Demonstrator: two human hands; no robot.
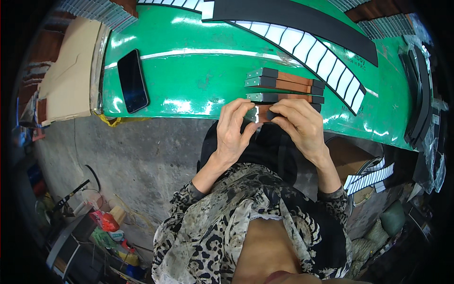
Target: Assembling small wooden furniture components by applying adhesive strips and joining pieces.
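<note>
In the head view, holds a small brown piece (264, 113) between both hands at the near edge of the green worktop (198, 90), straight ahead of the body. Pinches the left end with the left hand (231, 128), fingers (240, 105) narrowed around it, forefinger above and thumb below. Grips the dark right end with the right hand (305, 127) in the same way, thumb and fingertips close together. Between the two grips, shows brown surface and a jagged white mark (257, 114) near the left fingertips. Cannot tell about contact between the held piece and the worktop.

Just beyond the hands, lying crosswise on the worktop: several brown bars (293, 84) with black bands at both ends and pale, metal-looking left ends. Well apart to the left, lying flat: a dark phone (133, 81), near a sheet of cardboard (71, 71). Toward the far side, overlapping each other: a long curved black strip (293, 21) and a white strip with black cross lines (312, 49). Below the worktop, at the right, near the right forearm: more striped white strips (378, 177). At the lower left, above the grey floor (142, 146): a red bag-like item (105, 220) among clutter.
</note>
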